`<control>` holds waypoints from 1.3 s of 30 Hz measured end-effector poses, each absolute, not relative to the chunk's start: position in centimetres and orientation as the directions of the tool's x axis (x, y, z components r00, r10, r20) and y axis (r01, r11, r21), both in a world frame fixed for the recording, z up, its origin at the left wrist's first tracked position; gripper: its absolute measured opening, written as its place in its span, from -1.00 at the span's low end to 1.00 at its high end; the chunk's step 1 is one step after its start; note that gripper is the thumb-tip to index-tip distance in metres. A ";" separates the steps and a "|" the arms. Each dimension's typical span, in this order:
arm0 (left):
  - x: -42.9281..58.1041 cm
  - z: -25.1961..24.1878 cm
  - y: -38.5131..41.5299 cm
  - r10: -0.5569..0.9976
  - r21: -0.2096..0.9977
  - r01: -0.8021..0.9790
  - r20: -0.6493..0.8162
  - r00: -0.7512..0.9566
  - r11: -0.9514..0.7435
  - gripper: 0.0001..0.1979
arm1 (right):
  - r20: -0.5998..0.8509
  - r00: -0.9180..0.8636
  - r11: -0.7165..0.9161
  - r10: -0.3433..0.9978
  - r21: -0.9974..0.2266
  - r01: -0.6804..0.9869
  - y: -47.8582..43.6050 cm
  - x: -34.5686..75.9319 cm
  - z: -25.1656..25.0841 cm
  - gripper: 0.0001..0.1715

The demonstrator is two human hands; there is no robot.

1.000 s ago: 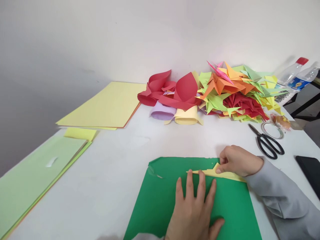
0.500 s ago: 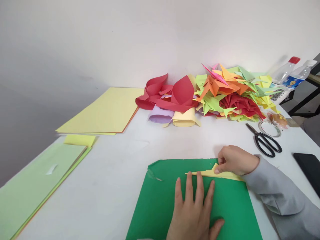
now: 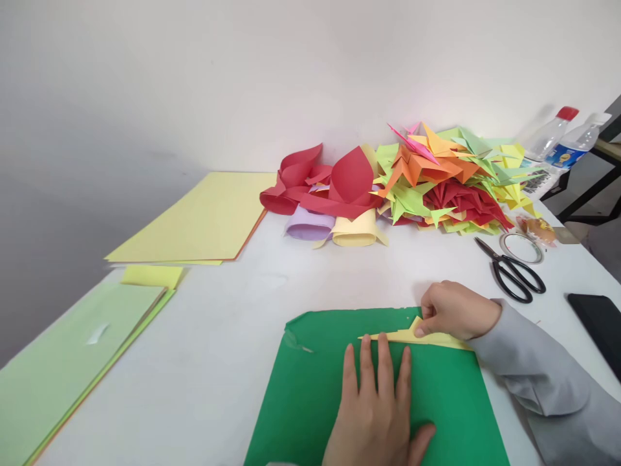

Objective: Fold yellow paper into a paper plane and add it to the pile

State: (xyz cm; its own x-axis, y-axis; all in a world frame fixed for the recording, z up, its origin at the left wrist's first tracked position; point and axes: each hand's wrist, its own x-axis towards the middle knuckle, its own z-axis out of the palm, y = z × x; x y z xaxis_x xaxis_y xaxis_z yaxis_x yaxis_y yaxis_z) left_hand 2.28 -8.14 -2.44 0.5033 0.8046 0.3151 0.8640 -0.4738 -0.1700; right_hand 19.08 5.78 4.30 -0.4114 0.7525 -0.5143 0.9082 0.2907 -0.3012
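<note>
A green paper sheet (image 3: 310, 401) lies on the white table (image 3: 228, 323) in front of me. On its upper part rests a narrow folded yellow paper piece (image 3: 395, 336). My left hand (image 3: 378, 408) lies flat on the green sheet, fingers stretched out with their tips just below the yellow piece. My right hand (image 3: 456, 310), in a grey sleeve, has its fingers curled and pinches the yellow piece at its right end.
Folded paper shapes in several colours (image 3: 436, 181) and curled red, lilac and cream paper (image 3: 334, 194) pile at the back. Black scissors (image 3: 514, 272), a tape roll (image 3: 521, 247), a dark phone (image 3: 599, 323) and bottles (image 3: 563, 139) sit right. Yellow sheets (image 3: 198, 220) and light green sheets (image 3: 72, 349) lie left.
Both hands hold nearly the same places; the fingers of my left hand have drawn slightly closer together. The view has shifted a little.
</note>
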 end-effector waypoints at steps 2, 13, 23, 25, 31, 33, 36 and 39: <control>2.1 -2.6 -8.1 0.796 -0.177 0.858 0.320 0.514 -0.482 -0.23 | -0.520 -0.408 0.293 0.751 -0.292 0.911 5.7 19.0 4.4 -0.72; 1.5 -2.2 -7.9 0.774 -0.183 0.825 0.286 0.565 -0.535 -0.25 | -0.509 -0.415 0.310 0.754 -0.280 0.908 5.7 19.2 4.3 -0.73; 1.9 -1.8 -6.5 0.686 -0.061 0.757 0.381 0.620 -0.650 -0.39 | -0.499 -0.406 0.322 0.765 -0.250 0.913 5.5 19.0 4.5 -0.73; 2.0 -1.8 -6.2 0.688 -0.012 0.741 0.361 0.630 -0.672 -0.40 | -0.499 -0.403 0.323 0.767 -0.243 0.915 5.6 19.1 4.4 -0.71; 2.4 -1.4 -5.7 0.726 0.074 0.740 0.282 0.628 -0.669 -0.41 | -0.487 -0.457 0.342 0.744 -0.309 0.887 5.7 19.5 4.5 -0.75; 2.5 -1.4 -5.7 0.733 0.072 0.745 0.265 0.626 -0.663 -0.40 | -0.495 -0.462 0.337 0.736 -0.324 0.884 5.6 19.6 4.8 -0.80; 2.7 -1.6 -5.7 0.728 0.061 0.743 0.267 0.631 -0.666 -0.41 | -0.489 -0.438 0.325 0.754 -0.301 0.896 5.2 19.9 5.4 -0.84; 2.7 -1.6 -5.6 0.723 0.059 0.741 0.282 0.630 -0.669 -0.43 | -0.438 -0.416 0.349 0.797 -0.229 0.909 4.5 20.1 6.0 -0.83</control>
